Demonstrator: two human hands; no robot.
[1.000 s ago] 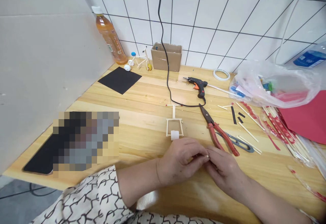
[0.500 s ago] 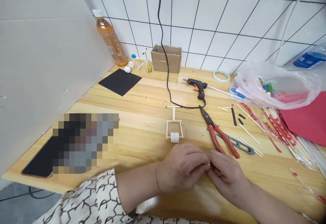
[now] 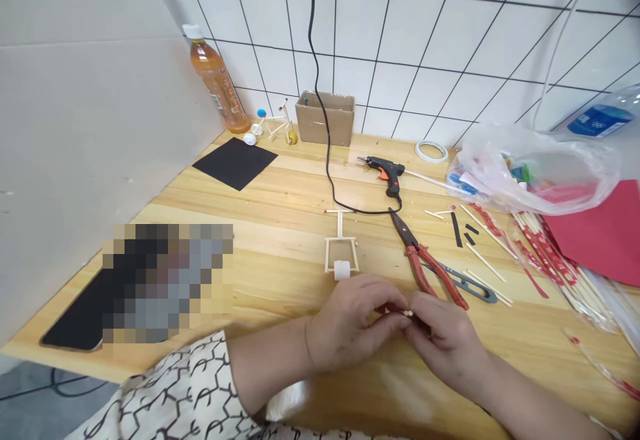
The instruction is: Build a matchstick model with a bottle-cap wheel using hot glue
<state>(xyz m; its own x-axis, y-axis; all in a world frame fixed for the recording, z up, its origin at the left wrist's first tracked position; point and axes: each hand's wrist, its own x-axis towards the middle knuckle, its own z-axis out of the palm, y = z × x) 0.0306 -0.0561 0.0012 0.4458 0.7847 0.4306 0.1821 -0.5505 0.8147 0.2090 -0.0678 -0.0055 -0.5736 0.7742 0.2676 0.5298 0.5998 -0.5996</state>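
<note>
My left hand (image 3: 357, 323) and my right hand (image 3: 445, 340) meet at the front middle of the table. Thumb and fingers of both pinch thin pale wooden sticks (image 3: 409, 313), whose small ends show between the fingertips; their length is hidden. Just beyond my left hand lies a small frame of sticks (image 3: 327, 253) with a crossbar at its far end. A white roll (image 3: 342, 270) sits on its near side. Past my right hand lie red-handled pliers (image 3: 415, 253) and a grey utility knife (image 3: 463, 282).
A black glue gun (image 3: 387, 169) with its cord lies behind. Loose sticks (image 3: 485, 261), black strips (image 3: 457, 229), bagged matchsticks (image 3: 555, 260) and a plastic bag (image 3: 540, 167) are at right. Black paper (image 3: 235, 163), a stick model (image 3: 275, 123), a cardboard box (image 3: 325, 120) and a bottle (image 3: 217, 83) stand farther back.
My fingertips have shifted slightly, and the stick ends between them now show more clearly. The view has moved a little; the things on the table lie as before.
</note>
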